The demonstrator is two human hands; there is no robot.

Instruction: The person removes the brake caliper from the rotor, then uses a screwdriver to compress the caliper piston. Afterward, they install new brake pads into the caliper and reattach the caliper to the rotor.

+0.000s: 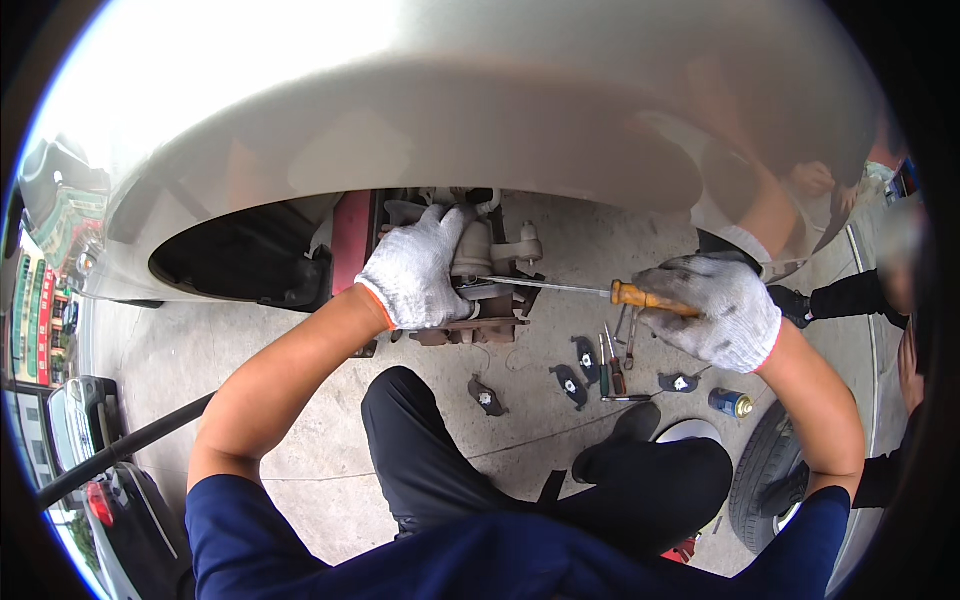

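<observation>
Right hand [715,312] grips a slim, orange-handled screwdriver [628,293] — left hand [417,272], also gloved, clasps a dull, rounded caliper [473,250].

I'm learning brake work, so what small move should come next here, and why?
Probably lever the screwdriver gently: the right hand grips its handle, its tip appears to sit against the brake caliper, and the left hand is already there to steady it.

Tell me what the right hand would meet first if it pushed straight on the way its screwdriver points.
Most likely the brake caliper: the tip of the yellow-handled screwdriver in the right hand appears there, close by the left hand, though depth leaves actual contact unclear.
</observation>
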